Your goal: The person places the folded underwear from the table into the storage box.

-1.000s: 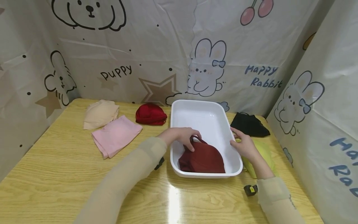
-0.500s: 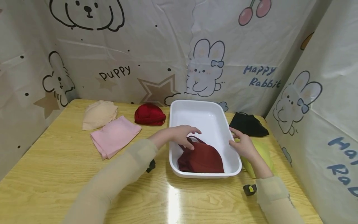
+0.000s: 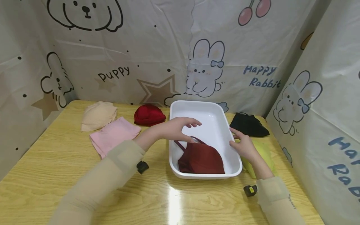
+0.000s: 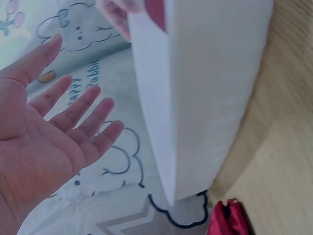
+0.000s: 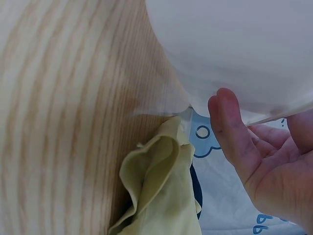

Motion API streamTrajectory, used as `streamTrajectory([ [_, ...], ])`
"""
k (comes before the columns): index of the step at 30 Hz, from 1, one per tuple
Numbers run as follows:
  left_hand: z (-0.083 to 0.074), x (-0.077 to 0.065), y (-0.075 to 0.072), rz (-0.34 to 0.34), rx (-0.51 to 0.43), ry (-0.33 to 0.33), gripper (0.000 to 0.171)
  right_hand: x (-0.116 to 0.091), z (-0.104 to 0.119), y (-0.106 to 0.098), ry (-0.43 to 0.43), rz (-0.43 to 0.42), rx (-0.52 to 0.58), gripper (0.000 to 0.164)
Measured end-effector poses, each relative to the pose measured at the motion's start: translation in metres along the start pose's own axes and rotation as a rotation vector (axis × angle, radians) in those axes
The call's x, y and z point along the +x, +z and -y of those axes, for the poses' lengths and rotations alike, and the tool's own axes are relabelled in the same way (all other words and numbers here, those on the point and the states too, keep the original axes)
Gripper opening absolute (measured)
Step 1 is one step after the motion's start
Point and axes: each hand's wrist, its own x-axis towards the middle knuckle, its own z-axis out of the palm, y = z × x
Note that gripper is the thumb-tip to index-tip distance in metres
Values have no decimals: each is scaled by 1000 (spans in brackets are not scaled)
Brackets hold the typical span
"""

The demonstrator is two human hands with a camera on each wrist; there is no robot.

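A dark red bra [image 3: 203,158] lies in the near end of the white plastic basin [image 3: 206,176], its strap loops toward the left wall. Above the bra and the basin's left side hangs my left hand [image 3: 176,128], fingers extended and holding nothing. The left wrist view shows that left hand [image 4: 46,132] with its palm and spread fingers beside the basin wall [image 4: 210,98]. At the basin's right rim, my right hand [image 3: 245,147] grips the edge with thumb and fingers. In the right wrist view, fingers of the right hand [image 5: 274,171] press the basin's outer wall [image 5: 230,54].
Left of the basin lie a beige folded garment [image 3: 99,115], a pink one [image 3: 116,135] and a bright red bra [image 3: 149,115]. To the right are a black garment [image 3: 248,125] and a yellow one [image 3: 262,156]. Printed cloth walls [image 3: 157,40] enclose the wooden table [image 3: 140,200].
My left hand has let go of the dark red bra's strap and moved up and left, its fingers opening. The right hand stays on the basin rim.
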Motion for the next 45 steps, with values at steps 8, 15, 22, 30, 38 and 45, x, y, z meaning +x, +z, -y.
streamTrajectory([
  [8, -8, -22, -16, -107, -50, 24, 60, -1, 0, 0, 15, 4, 2, 58],
  [15, -10, -43, -26, -240, -49, 39, 62, 0, 1, 0, 11, 4, 6, 58],
  [22, -6, -68, -33, -354, -92, 28, 63, 1, 1, 2, 11, 2, 10, 58],
  [30, 6, -92, -36, -426, -171, -6, 63, -1, 2, 0, 12, 2, 22, 58],
  [38, 23, -114, -37, -486, -221, -82, 62, -3, -1, -1, 12, -2, 41, 59],
  [45, 49, -133, -37, -585, -191, -65, 63, -3, 0, -1, 7, 6, 55, 59],
])
